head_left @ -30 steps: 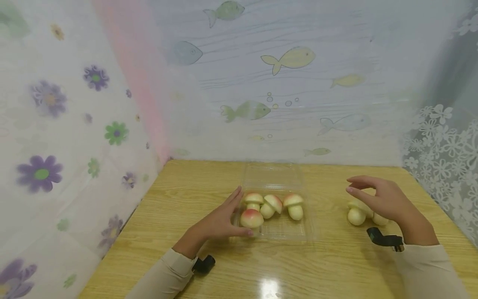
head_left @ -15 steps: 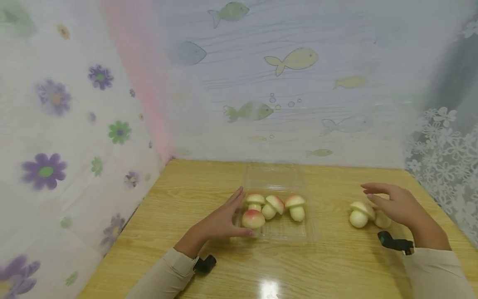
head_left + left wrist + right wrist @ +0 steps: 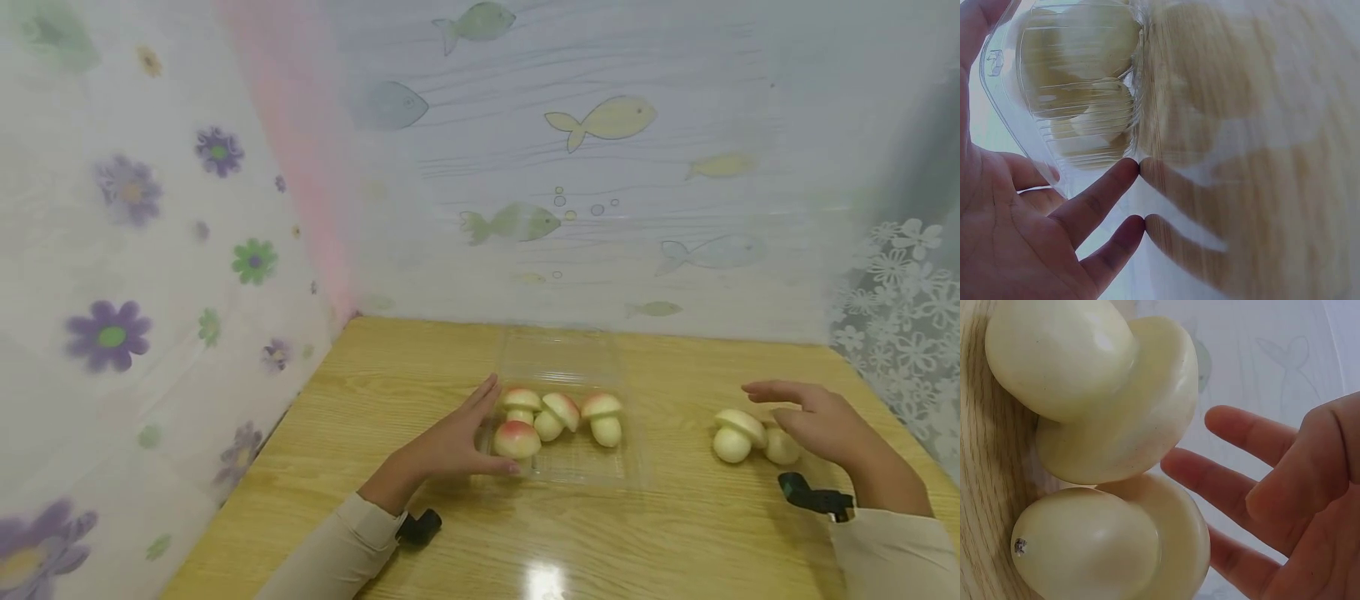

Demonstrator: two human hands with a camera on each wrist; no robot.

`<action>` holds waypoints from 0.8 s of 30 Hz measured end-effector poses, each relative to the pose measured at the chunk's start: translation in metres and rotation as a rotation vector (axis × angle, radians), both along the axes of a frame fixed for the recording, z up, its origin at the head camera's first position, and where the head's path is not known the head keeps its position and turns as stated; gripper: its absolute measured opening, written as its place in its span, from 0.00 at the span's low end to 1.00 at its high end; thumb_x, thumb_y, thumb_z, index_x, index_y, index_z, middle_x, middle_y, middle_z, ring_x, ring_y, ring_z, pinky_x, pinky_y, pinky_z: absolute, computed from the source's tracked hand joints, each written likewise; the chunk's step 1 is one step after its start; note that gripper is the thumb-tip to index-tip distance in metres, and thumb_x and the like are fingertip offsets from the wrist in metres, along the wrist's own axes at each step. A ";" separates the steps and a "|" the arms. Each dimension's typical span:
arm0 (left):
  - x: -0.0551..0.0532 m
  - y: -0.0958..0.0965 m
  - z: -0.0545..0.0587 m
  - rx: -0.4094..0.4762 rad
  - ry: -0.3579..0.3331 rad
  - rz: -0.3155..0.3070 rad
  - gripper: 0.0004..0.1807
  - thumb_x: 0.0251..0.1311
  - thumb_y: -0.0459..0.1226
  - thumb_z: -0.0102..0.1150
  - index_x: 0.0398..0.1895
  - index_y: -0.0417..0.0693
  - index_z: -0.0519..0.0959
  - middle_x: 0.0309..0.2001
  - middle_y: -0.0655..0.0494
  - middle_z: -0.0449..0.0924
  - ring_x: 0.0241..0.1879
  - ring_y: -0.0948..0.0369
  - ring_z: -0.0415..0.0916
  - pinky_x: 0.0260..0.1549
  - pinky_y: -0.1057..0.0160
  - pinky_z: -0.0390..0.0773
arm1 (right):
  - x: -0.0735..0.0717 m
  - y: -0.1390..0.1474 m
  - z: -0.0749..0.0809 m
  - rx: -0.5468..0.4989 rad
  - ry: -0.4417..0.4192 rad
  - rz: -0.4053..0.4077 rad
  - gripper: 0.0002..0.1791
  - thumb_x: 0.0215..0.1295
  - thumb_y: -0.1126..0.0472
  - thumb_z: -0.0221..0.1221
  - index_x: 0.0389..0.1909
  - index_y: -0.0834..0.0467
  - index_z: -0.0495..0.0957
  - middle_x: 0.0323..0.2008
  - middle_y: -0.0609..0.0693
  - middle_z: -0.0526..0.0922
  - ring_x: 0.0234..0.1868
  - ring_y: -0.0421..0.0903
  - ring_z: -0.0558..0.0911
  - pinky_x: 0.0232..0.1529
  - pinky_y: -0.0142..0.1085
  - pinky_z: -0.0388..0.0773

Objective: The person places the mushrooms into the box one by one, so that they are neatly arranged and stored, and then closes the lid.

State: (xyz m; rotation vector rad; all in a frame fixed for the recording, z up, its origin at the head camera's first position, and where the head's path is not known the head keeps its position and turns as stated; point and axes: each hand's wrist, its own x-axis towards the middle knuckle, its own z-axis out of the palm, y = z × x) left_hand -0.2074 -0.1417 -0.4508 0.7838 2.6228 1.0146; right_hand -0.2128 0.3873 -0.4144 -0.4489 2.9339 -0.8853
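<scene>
Currently, the right hand (image 3: 832, 425), fingers loosely extended and gripping nothing, sits farther right than before, exposing more of two mushroom pieces (image 3: 738, 437) on the surface (image 3: 600, 542). Left hand (image 3: 453, 446), fingers extended, touches the open clear container (image 3: 573, 468); four mushrooms (image 3: 517, 440) lie inside.

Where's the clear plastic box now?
In the head view, the clear plastic box sits just right of centre on the yellowish wood-grain table, between the left hand and two pale mushrooms.
</scene>
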 end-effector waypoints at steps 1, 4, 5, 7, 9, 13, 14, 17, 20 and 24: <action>0.000 0.000 0.000 -0.001 0.001 -0.001 0.72 0.48 0.72 0.70 0.85 0.63 0.33 0.85 0.63 0.25 0.84 0.56 0.34 0.75 0.37 0.57 | 0.000 0.000 0.000 -0.002 -0.007 0.002 0.23 0.79 0.67 0.46 0.71 0.66 0.71 0.65 0.73 0.75 0.67 0.80 0.64 0.51 0.71 0.71; 0.000 0.001 0.000 -0.003 0.003 0.001 0.72 0.48 0.72 0.70 0.85 0.67 0.32 0.85 0.62 0.25 0.84 0.56 0.35 0.75 0.37 0.58 | 0.001 -0.001 -0.001 -0.006 -0.025 0.013 0.23 0.80 0.65 0.47 0.71 0.66 0.71 0.65 0.74 0.75 0.66 0.80 0.65 0.51 0.71 0.72; 0.000 0.001 0.000 -0.004 0.003 0.001 0.71 0.48 0.72 0.70 0.84 0.69 0.32 0.85 0.63 0.25 0.84 0.56 0.35 0.75 0.38 0.58 | 0.001 -0.001 -0.002 -0.006 -0.029 0.015 0.23 0.80 0.65 0.47 0.71 0.66 0.72 0.65 0.74 0.74 0.66 0.80 0.65 0.51 0.70 0.73; 0.000 0.001 0.000 0.000 0.005 0.003 0.71 0.48 0.72 0.70 0.84 0.70 0.32 0.85 0.64 0.25 0.84 0.56 0.35 0.75 0.38 0.58 | 0.001 -0.002 -0.003 -0.004 -0.029 0.020 0.23 0.80 0.64 0.48 0.70 0.67 0.72 0.65 0.74 0.75 0.65 0.80 0.67 0.51 0.69 0.74; 0.000 0.000 0.000 0.008 0.000 0.006 0.71 0.47 0.71 0.71 0.84 0.69 0.33 0.85 0.68 0.25 0.84 0.57 0.35 0.75 0.39 0.58 | 0.001 -0.002 -0.004 -0.001 -0.023 0.024 0.22 0.80 0.65 0.49 0.69 0.67 0.73 0.65 0.74 0.75 0.64 0.80 0.69 0.50 0.68 0.76; 0.000 0.000 0.000 0.025 -0.010 0.010 0.72 0.47 0.71 0.72 0.85 0.67 0.34 0.83 0.75 0.24 0.84 0.58 0.36 0.75 0.40 0.58 | 0.000 -0.002 -0.006 0.023 -0.009 0.027 0.22 0.77 0.67 0.50 0.68 0.67 0.75 0.64 0.74 0.76 0.61 0.78 0.75 0.49 0.65 0.79; 0.000 0.000 0.000 0.025 -0.009 0.010 0.72 0.47 0.71 0.72 0.85 0.66 0.35 0.83 0.75 0.24 0.84 0.58 0.36 0.75 0.40 0.58 | 0.000 -0.002 -0.006 0.027 -0.012 0.030 0.22 0.77 0.67 0.50 0.67 0.68 0.75 0.65 0.74 0.75 0.61 0.78 0.75 0.49 0.64 0.79; 0.000 0.001 0.000 0.027 -0.011 0.010 0.72 0.47 0.71 0.72 0.85 0.66 0.35 0.84 0.72 0.25 0.84 0.58 0.36 0.75 0.39 0.58 | 0.000 -0.003 -0.007 0.035 -0.016 0.036 0.22 0.76 0.68 0.50 0.67 0.68 0.75 0.65 0.75 0.74 0.61 0.78 0.75 0.48 0.63 0.80; 0.000 0.001 -0.001 0.022 -0.012 0.014 0.72 0.46 0.71 0.72 0.85 0.68 0.34 0.84 0.71 0.25 0.83 0.58 0.38 0.75 0.40 0.59 | -0.001 -0.003 -0.008 0.033 -0.020 0.048 0.22 0.76 0.69 0.49 0.66 0.69 0.76 0.64 0.77 0.74 0.61 0.78 0.74 0.46 0.59 0.82; 0.001 0.001 0.000 0.011 -0.011 0.017 0.71 0.46 0.72 0.72 0.84 0.72 0.33 0.84 0.73 0.25 0.83 0.58 0.39 0.75 0.40 0.59 | -0.002 -0.003 -0.008 0.042 -0.018 0.043 0.22 0.75 0.68 0.49 0.66 0.67 0.77 0.64 0.76 0.75 0.60 0.74 0.77 0.39 0.44 0.79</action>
